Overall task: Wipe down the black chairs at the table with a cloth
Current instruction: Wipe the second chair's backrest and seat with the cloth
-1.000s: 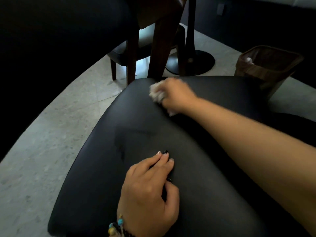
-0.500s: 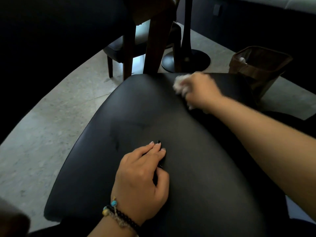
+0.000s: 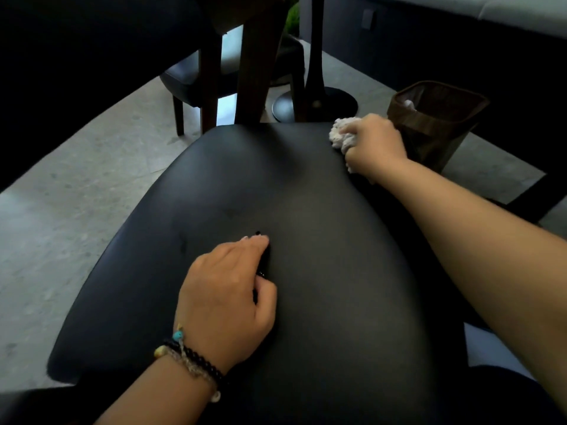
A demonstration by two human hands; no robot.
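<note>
One chair seat [image 3: 306, 271] half done: my right hand [image 3: 372, 145], fingers curled round the balled cloth [image 3: 342, 134], is at its far right corner, left hand [image 3: 227, 296] resting loosely curled mid-seat, so I reckon the near half's next.

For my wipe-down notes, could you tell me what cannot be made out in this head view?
- Cloth: mostly covered by the right hand gripping it.
- Left hand: it rests on the black chair; a small dark object under its fingers is too hidden to identify.
- Wastebasket: contents too dim.
- Far chair: cut off by table legs.
</note>
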